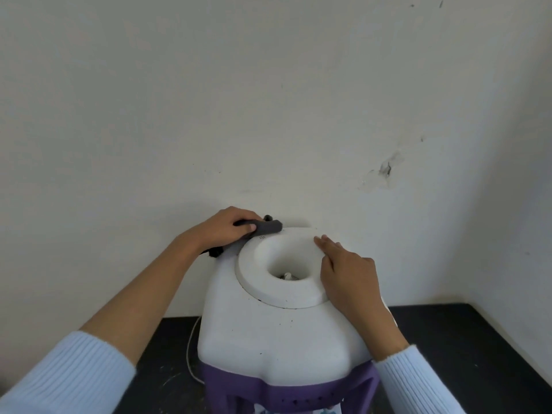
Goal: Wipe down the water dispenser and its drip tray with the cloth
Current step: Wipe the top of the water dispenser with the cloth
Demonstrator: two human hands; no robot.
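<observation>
Closest to the camera, at 7 and 5 o'clock in the shot, are two pale blue ribbed sleeves: the left sleeve [74, 369] and the right sleeve [418, 380], both pushed up the forearms. Dead centre at 6 o'clock is the water dispenser [268, 333], seen from above. It has a white top with little dark specks on it and a purple front band [286, 392] along the bottom edge of frame. It stands on a black countertop [463, 354], and a thin white cord [191, 348] runs down its 9 o'clock side.

Further back there's the round white collar [280, 289] with the bottle hole in the middle. Taking that hole as the clock centre, the right hand [346, 273] lies flat on the collar at about 3 o'clock, fingers straight and pressed together, holding nothing.

The left hand [224, 228] is at roughly 10 to 11 o'clock, fingers curled round a dark grey cloth [268, 227] with the thumb clamped over it. One end of the cloth sits on the collar's back rim, and a bit pokes out under the wrist.

Behind all that is a plain off-white wall [268, 100], with a chipped patch [385, 171] up at 1 o'clock.
</observation>
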